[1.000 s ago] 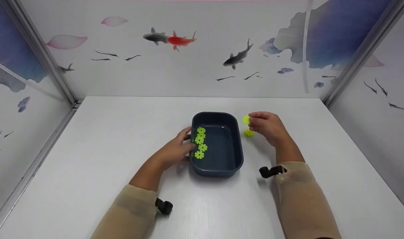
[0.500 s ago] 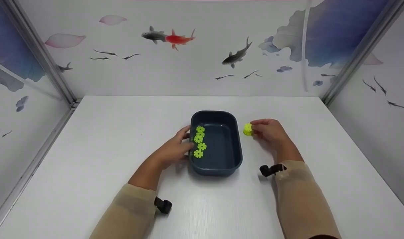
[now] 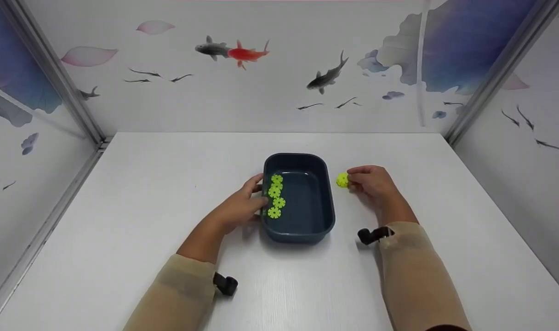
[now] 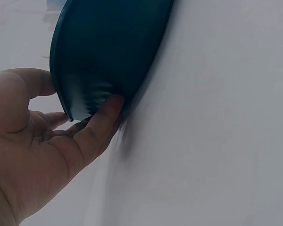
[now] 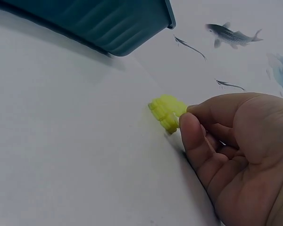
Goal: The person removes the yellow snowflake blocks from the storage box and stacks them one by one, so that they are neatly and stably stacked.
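White tabletop [image 3: 146, 207] inside a booth, walls [image 3: 279, 78] printed with fish and petals. No readable writing or brand marks anywhere.

Dark blue tub [image 3: 299, 197] sits mid-tabletop, rounded rectangle, long axis running near-to-far, open side up. Five yellow-green gear discs [image 3: 275, 196] lie flat in a line along its inner left side, the line also running near-to-far, neighbours touching or overlapping.

Yellow-green gear piece [image 3: 342, 179] is just right of the tub's far-right corner, apart from the tub wall. Right wrist view shows it as a small clump of toothed discs [image 5: 167, 113] resting on the tabletop; which way it faces is hard to tell.

Right hand [image 3: 373, 183]: thumb and forefinger pinch the right side of the gear piece, other fingers curled loosely under, heel of the hand low over the tabletop.

Left hand [image 3: 242, 204]: against the tub's left wall, fingers only loosely bent. Left wrist view shows a fingertip [image 4: 111, 106] pressed to the outer wall under the rim and the thumb up near the rim. It braces the tub more than grips it.

Beige sleeves [image 3: 410, 271] on both forearms, black camera mounts at the wrists.
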### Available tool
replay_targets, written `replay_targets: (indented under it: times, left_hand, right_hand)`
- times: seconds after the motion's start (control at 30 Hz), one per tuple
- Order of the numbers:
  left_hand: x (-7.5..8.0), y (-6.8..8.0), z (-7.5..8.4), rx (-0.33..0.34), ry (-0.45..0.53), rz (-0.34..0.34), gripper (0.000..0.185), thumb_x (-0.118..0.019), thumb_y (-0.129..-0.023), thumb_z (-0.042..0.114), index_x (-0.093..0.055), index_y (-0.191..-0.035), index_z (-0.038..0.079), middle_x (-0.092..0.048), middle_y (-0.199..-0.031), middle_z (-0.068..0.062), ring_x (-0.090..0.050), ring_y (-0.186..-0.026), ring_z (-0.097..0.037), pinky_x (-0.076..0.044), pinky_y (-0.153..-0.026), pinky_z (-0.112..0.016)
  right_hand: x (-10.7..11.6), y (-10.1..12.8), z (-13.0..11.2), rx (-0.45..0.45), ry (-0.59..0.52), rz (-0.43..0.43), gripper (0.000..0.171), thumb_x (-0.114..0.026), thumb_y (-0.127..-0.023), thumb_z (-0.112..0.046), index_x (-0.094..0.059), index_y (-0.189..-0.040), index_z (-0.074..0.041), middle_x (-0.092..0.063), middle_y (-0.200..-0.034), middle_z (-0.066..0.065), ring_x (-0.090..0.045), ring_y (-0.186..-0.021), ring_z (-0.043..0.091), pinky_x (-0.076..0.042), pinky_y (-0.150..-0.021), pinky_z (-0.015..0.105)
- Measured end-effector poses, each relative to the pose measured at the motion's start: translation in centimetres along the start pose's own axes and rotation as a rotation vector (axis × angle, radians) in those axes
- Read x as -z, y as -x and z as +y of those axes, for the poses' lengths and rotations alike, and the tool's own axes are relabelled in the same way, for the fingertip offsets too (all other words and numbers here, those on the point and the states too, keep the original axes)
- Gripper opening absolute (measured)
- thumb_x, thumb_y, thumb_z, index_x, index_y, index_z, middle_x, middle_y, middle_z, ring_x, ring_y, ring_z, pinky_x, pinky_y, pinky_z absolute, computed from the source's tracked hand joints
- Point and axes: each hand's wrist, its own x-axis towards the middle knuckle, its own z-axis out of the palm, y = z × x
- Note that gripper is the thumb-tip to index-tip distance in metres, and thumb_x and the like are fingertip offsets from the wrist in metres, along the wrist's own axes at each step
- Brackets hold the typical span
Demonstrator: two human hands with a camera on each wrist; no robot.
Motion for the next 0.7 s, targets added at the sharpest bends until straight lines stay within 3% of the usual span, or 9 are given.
replay_targets:
  times: [0.2,0.5,0.6,0.7]
  left_hand:
    - [0.0,-0.1,-0.2,-0.002,0.004,0.003,0.069,-0.052,-0.099,0.023,-0.018,-0.157,0.038,-0.027,-0.161,-0.003,-0.051,-0.134,-0.028,-0.054,-0.099,-0.047]
    - [-0.1,-0.2,-0.1,0.013,0.011,0.001,0.070,-0.052,-0.099,0.022,-0.016,-0.157,0.038,-0.023,-0.163,-0.003,-0.048,-0.136,-0.028,-0.053,-0.101,-0.047]
    - [0.0,-0.3,-0.1,0.009,0.014,-0.003,0.070,-0.052,-0.099,0.022,-0.016,-0.157,0.037,-0.023,-0.163,-0.003,-0.048,-0.136,-0.028,-0.053,-0.101,-0.047]
    - [0.0,-0.3,-0.1,0.009,0.010,-0.001,0.070,-0.052,-0.099,0.022,-0.017,-0.157,0.037,-0.023,-0.163,-0.003,-0.049,-0.136,-0.028,-0.053,-0.101,-0.047]
  right_hand:
    - [0.0,-0.1,0.0,-0.005,0.022,0.018,0.032,-0.064,-0.095,-0.025,-0.064,-0.124,-0.014,-0.061,-0.123,0.011,-0.063,-0.098,0.020,-0.058,-0.085,0.024]
    - [-0.3,-0.2,0.1,-0.014,-0.121,0.028,0.034,-0.068,-0.092,-0.023,-0.064,-0.124,-0.012,-0.061,-0.117,0.011,-0.061,-0.081,0.018,-0.058,-0.078,0.026]
    - [-0.6,0.2,-0.9,0.035,-0.125,0.013,0.038,-0.070,-0.091,-0.028,-0.065,-0.126,-0.012,-0.061,-0.116,0.008,-0.059,-0.084,0.018,-0.056,-0.076,0.024]
    - [-1.0,1.4,-2.7,0.142,-0.143,-0.037,0.038,-0.072,-0.090,-0.031,-0.067,-0.122,-0.011,-0.061,-0.105,0.003,-0.057,-0.082,0.016,-0.054,-0.071,0.023]
